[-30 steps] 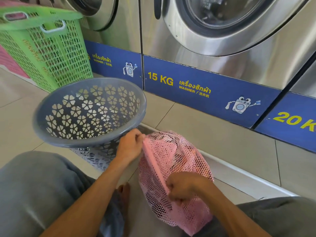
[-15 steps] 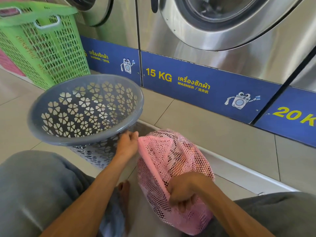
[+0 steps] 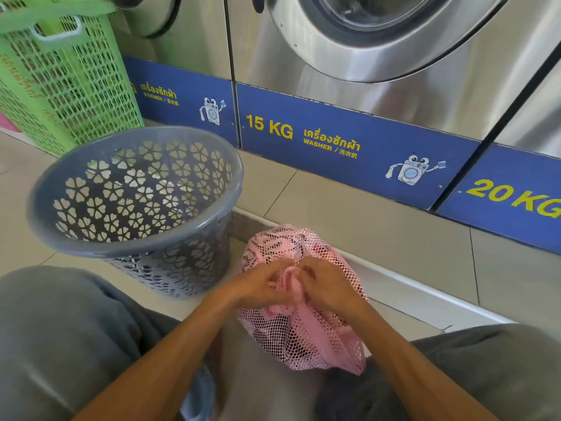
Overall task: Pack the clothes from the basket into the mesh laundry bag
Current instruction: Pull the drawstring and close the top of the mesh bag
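A pink mesh laundry bag point(image 3: 306, 335) lies on the floor between my knees, bulging with clothes that show through the netting. My left hand point(image 3: 264, 285) and my right hand point(image 3: 324, 287) meet on top of it, each pinching bunched pink mesh at the bag's mouth. To the left stands the grey basket point(image 3: 91, 238) with flower-shaped holes, tilted toward me; no clothes are visible inside it.
A green plastic laundry basket point(image 3: 60, 83) stands at the back left. Steel washing machines point(image 3: 394, 71) with blue 15 KG and 20 KG panels line the far side behind a low tiled step point(image 3: 394, 287). My grey-trousered knees fill both lower corners.
My left hand has moved from the bag's left edge next to the grey basket to the bag's top, meeting my right hand. The bag's mouth is now gathered between both hands.
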Demonstrator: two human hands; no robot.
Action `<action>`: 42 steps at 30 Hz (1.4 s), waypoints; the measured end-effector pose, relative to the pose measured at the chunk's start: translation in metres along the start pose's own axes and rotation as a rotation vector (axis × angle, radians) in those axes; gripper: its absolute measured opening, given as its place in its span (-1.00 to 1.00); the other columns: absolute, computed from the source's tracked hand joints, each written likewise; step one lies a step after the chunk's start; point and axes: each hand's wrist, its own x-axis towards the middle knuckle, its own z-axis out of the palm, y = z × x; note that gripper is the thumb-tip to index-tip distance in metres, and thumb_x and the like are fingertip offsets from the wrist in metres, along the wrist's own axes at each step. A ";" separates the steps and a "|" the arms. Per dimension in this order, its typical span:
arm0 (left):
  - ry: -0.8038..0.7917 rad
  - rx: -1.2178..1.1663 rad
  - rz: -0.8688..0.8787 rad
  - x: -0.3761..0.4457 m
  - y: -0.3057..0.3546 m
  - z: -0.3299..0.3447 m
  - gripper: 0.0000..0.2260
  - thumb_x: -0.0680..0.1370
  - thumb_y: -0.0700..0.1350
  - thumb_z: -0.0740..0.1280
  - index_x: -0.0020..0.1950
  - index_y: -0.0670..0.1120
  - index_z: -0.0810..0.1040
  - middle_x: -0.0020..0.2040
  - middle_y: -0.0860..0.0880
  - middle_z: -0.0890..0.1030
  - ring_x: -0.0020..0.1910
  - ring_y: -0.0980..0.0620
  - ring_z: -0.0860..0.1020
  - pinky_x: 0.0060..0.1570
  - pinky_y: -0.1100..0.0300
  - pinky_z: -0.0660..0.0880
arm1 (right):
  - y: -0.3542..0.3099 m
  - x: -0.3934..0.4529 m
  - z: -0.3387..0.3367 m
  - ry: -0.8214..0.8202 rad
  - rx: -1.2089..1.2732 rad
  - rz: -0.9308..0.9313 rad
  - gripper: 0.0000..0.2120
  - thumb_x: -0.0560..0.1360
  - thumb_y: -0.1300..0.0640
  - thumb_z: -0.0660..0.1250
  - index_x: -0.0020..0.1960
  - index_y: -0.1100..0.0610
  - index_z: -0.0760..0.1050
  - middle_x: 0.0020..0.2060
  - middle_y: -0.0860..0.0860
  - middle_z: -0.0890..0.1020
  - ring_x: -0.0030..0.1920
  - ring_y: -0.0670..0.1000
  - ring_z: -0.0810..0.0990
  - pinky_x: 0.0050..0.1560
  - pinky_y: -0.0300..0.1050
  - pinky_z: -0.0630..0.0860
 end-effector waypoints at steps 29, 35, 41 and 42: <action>0.234 -0.044 0.155 0.005 -0.003 0.009 -0.51 0.47 -0.11 0.48 0.33 0.22 0.45 0.15 0.28 0.54 -0.08 0.24 0.63 -0.19 0.33 0.59 | -0.018 -0.002 -0.010 0.140 -0.093 -0.045 -0.83 0.50 0.16 0.38 0.07 -0.02 0.60 0.02 -0.03 0.68 -0.06 -0.02 0.58 -0.04 -0.12 0.51; 0.195 0.192 0.058 0.004 -0.015 0.013 -0.88 0.50 0.04 0.43 -0.07 0.22 0.52 -0.19 0.16 0.63 -0.30 0.32 0.61 -0.29 0.34 0.57 | -0.014 -0.001 -0.001 0.011 0.004 -0.052 -0.84 0.50 0.03 0.44 0.07 -0.08 0.58 0.01 -0.08 0.66 -0.03 -0.06 0.59 0.03 -0.10 0.55; 0.357 0.101 0.023 0.009 -0.019 0.014 -0.89 0.51 0.04 0.40 -0.03 0.22 0.50 -0.11 0.17 0.64 -0.20 0.26 0.64 -0.15 0.15 0.66 | 0.012 -0.002 -0.010 -0.240 -0.429 0.212 -0.04 0.27 -0.29 0.53 0.53 -0.14 0.14 0.53 0.13 0.24 0.51 0.25 0.23 0.38 0.24 0.32; 0.390 0.092 0.026 0.009 -0.019 0.014 -0.89 0.51 0.06 0.41 -0.06 0.25 0.50 -0.12 0.19 0.64 -0.19 0.29 0.63 -0.14 0.15 0.65 | 0.017 -0.004 -0.006 -0.235 -0.487 0.243 -0.04 0.31 -0.28 0.51 0.55 -0.15 0.09 0.57 0.15 0.14 0.55 0.28 0.12 0.44 0.29 0.23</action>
